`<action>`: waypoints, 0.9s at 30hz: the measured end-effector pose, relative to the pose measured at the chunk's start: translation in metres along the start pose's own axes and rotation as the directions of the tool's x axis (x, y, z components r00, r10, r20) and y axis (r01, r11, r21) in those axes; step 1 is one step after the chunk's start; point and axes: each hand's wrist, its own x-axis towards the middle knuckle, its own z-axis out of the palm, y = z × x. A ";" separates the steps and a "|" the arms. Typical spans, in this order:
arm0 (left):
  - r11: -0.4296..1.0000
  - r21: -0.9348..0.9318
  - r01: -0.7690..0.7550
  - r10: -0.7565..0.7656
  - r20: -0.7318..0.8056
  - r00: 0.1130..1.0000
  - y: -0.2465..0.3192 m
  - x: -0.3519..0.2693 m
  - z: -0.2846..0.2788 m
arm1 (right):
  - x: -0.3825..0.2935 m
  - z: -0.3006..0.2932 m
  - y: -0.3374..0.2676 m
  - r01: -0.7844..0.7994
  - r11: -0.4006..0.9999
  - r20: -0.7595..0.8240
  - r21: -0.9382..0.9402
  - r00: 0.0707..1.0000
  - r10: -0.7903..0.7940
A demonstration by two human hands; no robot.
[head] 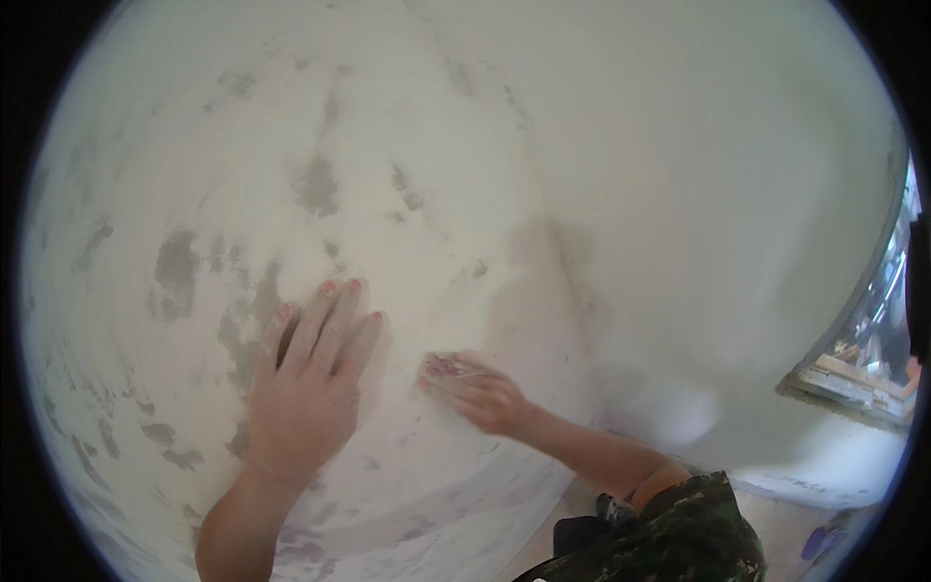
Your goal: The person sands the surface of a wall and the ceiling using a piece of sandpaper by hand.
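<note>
A pale plastered wall (436,291) with scattered grey patches fills most of the view. My left hand (313,385) lies on it with the palm down and the fingers apart, holding nothing visible. To its right, my right hand (473,393) is at the same wall, its fingers blurred. Whether something thin, such as a sheet of sandpaper, lies under the right fingers cannot be told. Whitish dust covers the fingers of both hands.
At the far right is a window opening (865,371) with a pale sill. A smooth adjoining wall (691,182) meets the patched one at an inner corner. The floor (538,538) and a purple item (822,542) show at the lower right.
</note>
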 end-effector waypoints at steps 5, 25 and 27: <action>0.992 -0.096 -0.078 0.086 0.086 0.993 0.024 -0.004 0.013 | -0.044 -0.026 0.090 -0.555 0.810 -0.474 -0.191 0.775 0.419; 0.967 -0.169 -0.191 0.221 0.181 0.958 0.052 -0.033 0.030 | -0.059 0.010 0.014 -0.444 0.867 -0.341 -0.228 0.870 0.356; 0.961 -0.177 -0.213 0.239 0.143 0.960 0.062 -0.028 0.041 | -0.092 -0.001 0.051 -0.545 0.768 -0.418 -0.336 0.817 0.397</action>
